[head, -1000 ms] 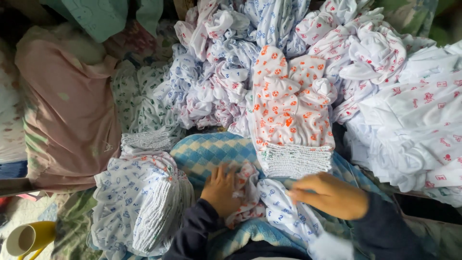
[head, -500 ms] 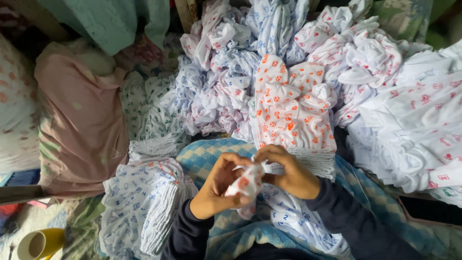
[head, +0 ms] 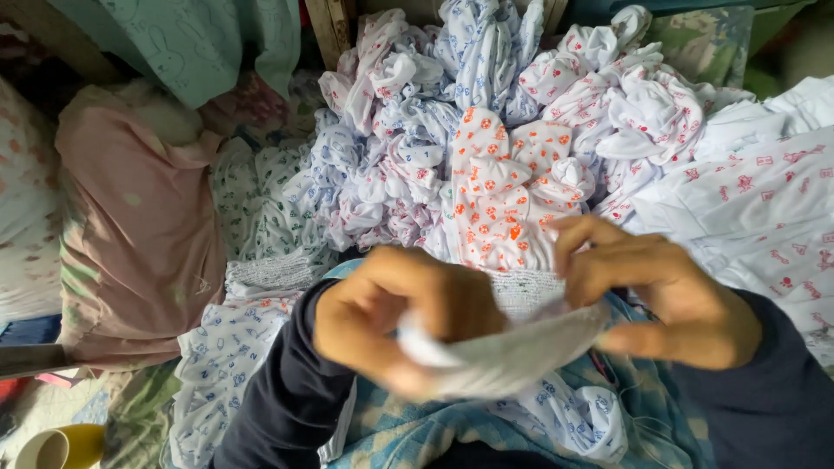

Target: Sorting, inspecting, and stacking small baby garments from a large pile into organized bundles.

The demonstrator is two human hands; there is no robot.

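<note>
Head view, looking down. A small white printed cloth garment [head: 512,356] is held stretched between both hands, in front of the heap of crumpled white baby garments with blue, pink and orange prints [head: 486,130]. The left hand [head: 408,317] is closed around the garment's left end, fingers curled over the fabric; the right hand [head: 669,295] is pinched shut on its right end, thumb below and fingers above. The garment is blurred by motion, so its print and exact shape cannot be made out, and its lower edge merges with a blue-printed white cloth [head: 573,412] lying beneath it. Both forearms are covered by dark navy sleeves [head: 278,391], cut off at the lower frame edge.

Just behind the hands, at the near foot of the heap, an orange-printed white garment with a ribbed hem [head: 504,191] is seen, its hem partly hidden by the fingers. Left of the heap lies a pink fabric bundle [head: 139,234]; right of it, flat white cloth with red prints [head: 764,200], cut off at the frame edge. Under the forearms a blue checked cloth [head: 417,434] is partly visible. A yellow cup [head: 61,447] is cropped at the lower left corner.
</note>
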